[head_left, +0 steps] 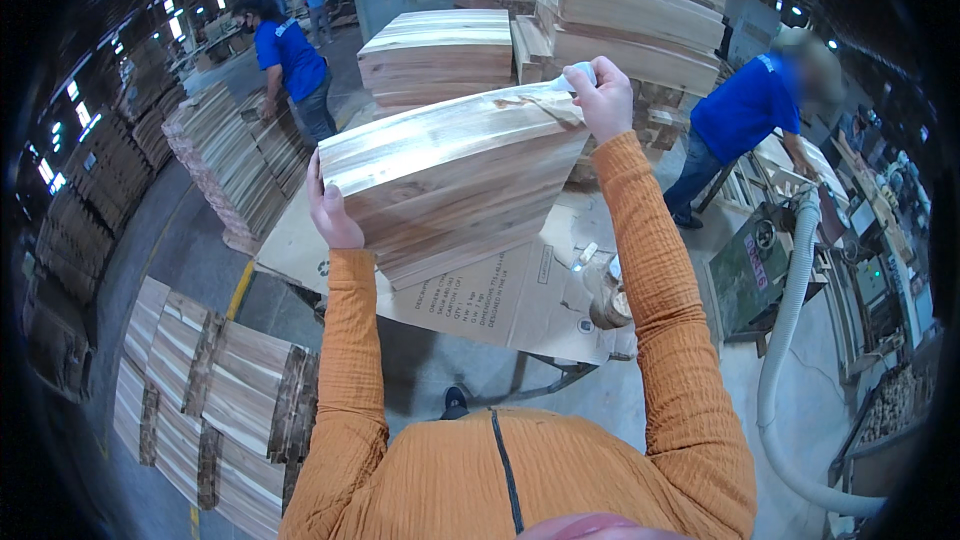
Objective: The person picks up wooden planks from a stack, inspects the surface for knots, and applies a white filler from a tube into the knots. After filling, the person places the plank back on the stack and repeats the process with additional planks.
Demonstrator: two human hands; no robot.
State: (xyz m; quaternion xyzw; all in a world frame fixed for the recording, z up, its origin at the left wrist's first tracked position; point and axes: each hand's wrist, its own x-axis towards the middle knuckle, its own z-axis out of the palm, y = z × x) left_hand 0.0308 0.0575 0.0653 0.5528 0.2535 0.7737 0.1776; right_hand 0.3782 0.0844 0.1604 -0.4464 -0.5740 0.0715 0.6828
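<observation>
Nearest you, striped boards [240, 375] lie in low piles on the floor, off the table's [570, 374] near left corner. A printed cardboard sheet [455, 310] covers the near edge of the table; by its right edge sits a round brownish item [608, 302], too blurred to name.

Your wooden panel [450, 190] is tilted above the table's middle; whether its lower edge touches the cardboard, you cannot tell from here. Your left hand [335, 212] is clamped on its left edge, thumb in front. Your right hand [606, 100] is closed on a small pale item [577, 77] at the upper right corner, beside a dark streak; whether those fingers also grip the wood is unclear.

Your work on this panel looks under way: it is up in your hands, not yet set down. Past the table's far edge stand a panel stack [435, 75] and a taller pile [635, 15]; which are finished and which are left, nothing shows. Farther off, a co-worker in blue [290, 60] bends over boards.
</observation>
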